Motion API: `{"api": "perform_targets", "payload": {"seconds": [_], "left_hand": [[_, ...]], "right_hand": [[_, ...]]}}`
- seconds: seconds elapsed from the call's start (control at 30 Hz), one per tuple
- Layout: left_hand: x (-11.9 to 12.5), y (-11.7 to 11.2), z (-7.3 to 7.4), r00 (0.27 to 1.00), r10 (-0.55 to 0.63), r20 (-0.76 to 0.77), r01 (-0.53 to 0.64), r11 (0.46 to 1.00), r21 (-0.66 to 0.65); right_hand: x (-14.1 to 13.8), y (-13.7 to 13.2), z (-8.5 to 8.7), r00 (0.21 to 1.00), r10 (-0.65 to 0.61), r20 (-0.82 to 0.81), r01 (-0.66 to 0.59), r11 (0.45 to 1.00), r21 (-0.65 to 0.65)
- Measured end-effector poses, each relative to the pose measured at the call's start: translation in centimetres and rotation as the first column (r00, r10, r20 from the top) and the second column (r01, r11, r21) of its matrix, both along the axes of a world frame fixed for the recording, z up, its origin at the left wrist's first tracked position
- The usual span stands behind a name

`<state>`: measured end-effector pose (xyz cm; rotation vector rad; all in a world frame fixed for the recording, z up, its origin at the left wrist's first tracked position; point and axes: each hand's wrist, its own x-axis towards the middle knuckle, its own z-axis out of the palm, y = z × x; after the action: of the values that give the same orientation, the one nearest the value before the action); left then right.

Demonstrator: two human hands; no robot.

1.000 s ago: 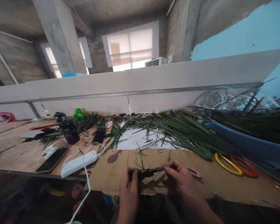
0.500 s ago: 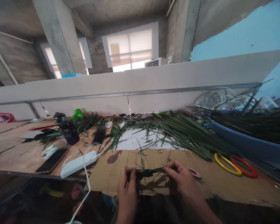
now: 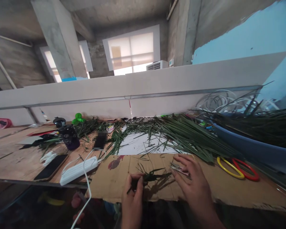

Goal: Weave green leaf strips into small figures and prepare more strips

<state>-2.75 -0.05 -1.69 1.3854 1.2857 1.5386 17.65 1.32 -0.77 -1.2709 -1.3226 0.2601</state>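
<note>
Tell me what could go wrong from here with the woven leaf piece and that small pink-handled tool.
1. Only the left hand pinches the small woven green leaf bundle; its loose strip ends may spring apart.
2. The right hand lies open over the small pink-handled metal tool, seemingly snips; fingertips near its tips could get nicked.
3. The white cable hanging down beside the left hand could snag.
</note>
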Motion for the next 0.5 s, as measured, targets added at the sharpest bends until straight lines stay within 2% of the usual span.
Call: {"api": "perform_targets", "payload": {"seconds": [0.07, 0.13, 0.2, 0.37, 0.5], "left_hand": [[0.9, -0.3, -0.5, 0.999, -0.015, 0.039, 0.014, 1.0, 0.016], [1.8, -0.8, -1.0, 0.997, -0.036, 0.067, 0.034, 0.999, 0.037], [2.4, -1.4, -1.4, 0.995, -0.095, 0.042, 0.092, 0.993, 0.07], [2.2, -2.2, -1.3, 0.95, -0.298, -0.089, 0.306, 0.947, 0.093], [1.6, -1.6, -0.6, 0.921, -0.384, -0.06, 0.386, 0.922, 0.018]], "right_hand": [[-0.5, -0.7, 0.2, 0.997, 0.077, 0.006, -0.076, 0.994, -0.075], [-1.1, -0.9, 0.2, 0.975, 0.211, -0.068, -0.221, 0.955, -0.198], [-1.6, -0.8, -0.1, 0.948, 0.275, -0.162, -0.309, 0.918, -0.248], [-1.6, -0.6, -0.7, 0.92, 0.276, -0.277, -0.342, 0.913, -0.224], [-1.1, -0.9, -0.9, 0.901, 0.291, -0.322, -0.379, 0.89, -0.255]]}}
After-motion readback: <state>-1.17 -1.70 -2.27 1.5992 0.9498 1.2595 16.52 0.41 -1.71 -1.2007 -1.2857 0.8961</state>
